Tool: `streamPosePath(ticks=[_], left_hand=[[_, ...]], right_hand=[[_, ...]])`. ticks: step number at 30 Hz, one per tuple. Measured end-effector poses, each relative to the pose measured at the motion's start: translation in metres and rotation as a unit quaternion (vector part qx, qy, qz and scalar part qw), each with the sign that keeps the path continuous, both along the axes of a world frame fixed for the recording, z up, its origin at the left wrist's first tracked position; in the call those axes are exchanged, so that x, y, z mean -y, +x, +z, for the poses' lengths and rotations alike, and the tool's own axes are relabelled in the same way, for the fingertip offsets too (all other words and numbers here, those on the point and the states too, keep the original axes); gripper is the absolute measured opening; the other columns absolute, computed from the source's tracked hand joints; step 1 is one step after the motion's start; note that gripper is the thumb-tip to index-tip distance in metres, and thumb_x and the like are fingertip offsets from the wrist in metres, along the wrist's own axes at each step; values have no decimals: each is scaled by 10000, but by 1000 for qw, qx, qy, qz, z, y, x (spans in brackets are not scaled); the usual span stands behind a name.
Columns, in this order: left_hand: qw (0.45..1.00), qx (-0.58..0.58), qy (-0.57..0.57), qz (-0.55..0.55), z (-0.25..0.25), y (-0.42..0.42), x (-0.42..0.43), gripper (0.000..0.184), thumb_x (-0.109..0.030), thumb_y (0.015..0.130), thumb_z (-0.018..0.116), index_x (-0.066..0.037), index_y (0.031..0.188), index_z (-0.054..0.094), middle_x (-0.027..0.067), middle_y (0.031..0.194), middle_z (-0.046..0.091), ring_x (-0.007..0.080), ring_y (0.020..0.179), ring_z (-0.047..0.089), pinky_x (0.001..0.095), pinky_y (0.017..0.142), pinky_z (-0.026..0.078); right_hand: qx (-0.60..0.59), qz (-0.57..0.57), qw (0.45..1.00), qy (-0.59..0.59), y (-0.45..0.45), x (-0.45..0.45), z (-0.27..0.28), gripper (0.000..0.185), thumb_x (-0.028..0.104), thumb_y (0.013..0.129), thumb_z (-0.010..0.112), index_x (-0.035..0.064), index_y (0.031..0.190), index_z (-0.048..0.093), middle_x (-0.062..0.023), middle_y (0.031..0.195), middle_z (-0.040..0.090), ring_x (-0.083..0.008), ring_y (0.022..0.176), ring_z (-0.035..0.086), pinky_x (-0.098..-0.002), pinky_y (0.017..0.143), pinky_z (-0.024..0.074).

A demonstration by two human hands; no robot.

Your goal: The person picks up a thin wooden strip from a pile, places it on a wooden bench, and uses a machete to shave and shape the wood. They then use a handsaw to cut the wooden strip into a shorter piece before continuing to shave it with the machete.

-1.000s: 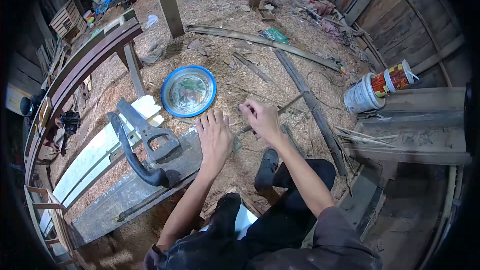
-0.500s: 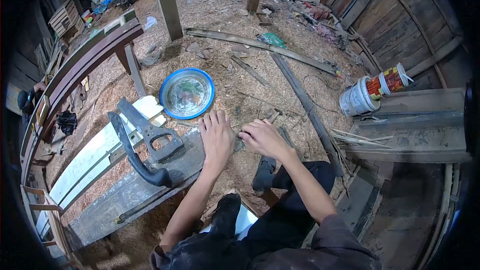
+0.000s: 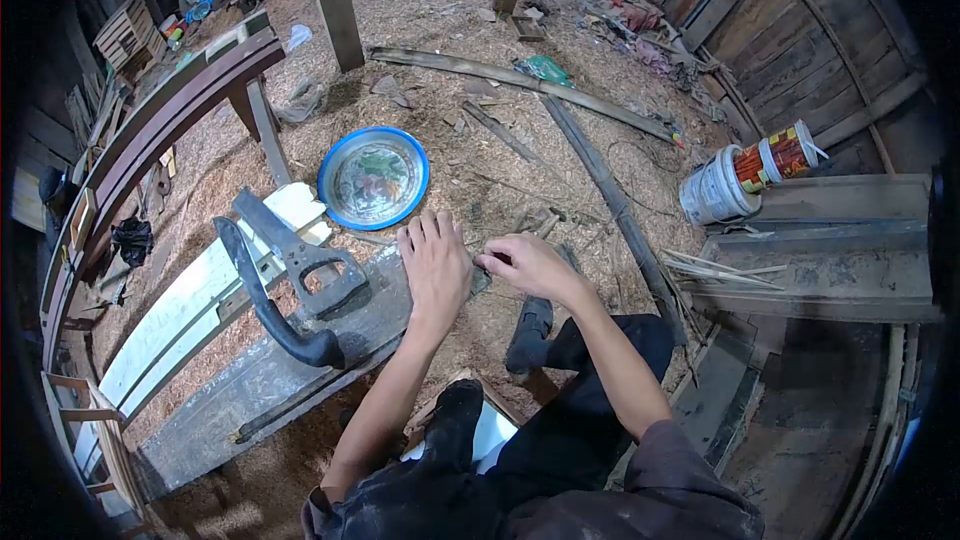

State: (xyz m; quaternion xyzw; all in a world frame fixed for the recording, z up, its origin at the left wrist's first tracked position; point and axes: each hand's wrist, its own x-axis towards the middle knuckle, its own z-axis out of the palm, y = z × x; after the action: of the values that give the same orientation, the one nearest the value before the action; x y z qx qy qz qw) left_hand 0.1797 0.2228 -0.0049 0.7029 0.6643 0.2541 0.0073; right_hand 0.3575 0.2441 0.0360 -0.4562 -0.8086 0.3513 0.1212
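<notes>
My left hand lies on the near right end of a grey wooden plank, its fingers stretched forward. Just to its right, my right hand has thumb and fingertips drawn together close to the plank's end; what they pinch is hidden. On the plank, left of my hands, lies a handsaw with an open-loop handle. Beside that saw rests a curved black-handled tool. A round metal basin with a blue rim sits beyond my left hand.
Shavings cover the floor. Long wooden strips lie ahead, with a hammer-like tool near my right hand. White buckets stand at right by a wooden bench. Curved frames rise at left, and a post stands ahead.
My right hand has shifted slightly, its fingers turning and lifting a little beside the plank's end. My left hand stays nearly in place.
</notes>
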Motion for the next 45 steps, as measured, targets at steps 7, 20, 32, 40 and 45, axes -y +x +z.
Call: streamPosePath(ticks=[7, 20, 32, 40, 45], left_hand=[[1000, -1, 23, 6, -1, 1, -1, 264, -181, 1031, 532, 3, 1217, 566, 185, 1164, 582, 370, 1173, 537, 522, 1056, 366], [1000, -5, 11, 8, -4, -1, -1, 331, -206, 1024, 545, -4, 1283, 586, 177, 1190, 608, 347, 1174, 549, 505, 1067, 369], [1000, 1, 15, 14, -1, 1, -2, 339, -206, 1022, 552, 8, 1283, 590, 173, 1220, 624, 336, 1178, 553, 502, 1071, 371], [993, 79, 89, -8, 23, -4, 4, 280, -145, 1004, 607, 16, 1233, 611, 191, 1255, 631, 369, 1236, 553, 519, 1112, 371], [980, 177, 79, -42, 46, -24, 22, 252, -107, 975, 650, -10, 1206, 635, 177, 1279, 639, 380, 1285, 544, 504, 1132, 384]], right_hand=[[34, 10, 979, 199, -12, 15, -3, 172, 176, 944, 698, 40, 842, 670, -151, 842, 704, -346, 873, 679, -483, 868, 503], [-130, -158, 978, -41, -3, 33, -12, 290, 269, 1050, 604, -4, 965, 651, -179, 781, 657, -352, 717, 643, -463, 692, 493], [-141, -219, 965, -30, 5, 32, -62, 209, 187, 1009, 677, -17, 965, 677, -155, 806, 665, -290, 698, 618, -404, 668, 481], [-64, -224, 946, 227, -9, 35, -9, 247, 122, 967, 698, 76, 1209, 692, -85, 1064, 704, -283, 1058, 632, -438, 992, 434], [-85, -210, 947, 228, -34, 44, 12, 252, 135, 964, 699, 87, 1211, 698, -73, 1043, 697, -278, 1022, 631, -435, 973, 433]])
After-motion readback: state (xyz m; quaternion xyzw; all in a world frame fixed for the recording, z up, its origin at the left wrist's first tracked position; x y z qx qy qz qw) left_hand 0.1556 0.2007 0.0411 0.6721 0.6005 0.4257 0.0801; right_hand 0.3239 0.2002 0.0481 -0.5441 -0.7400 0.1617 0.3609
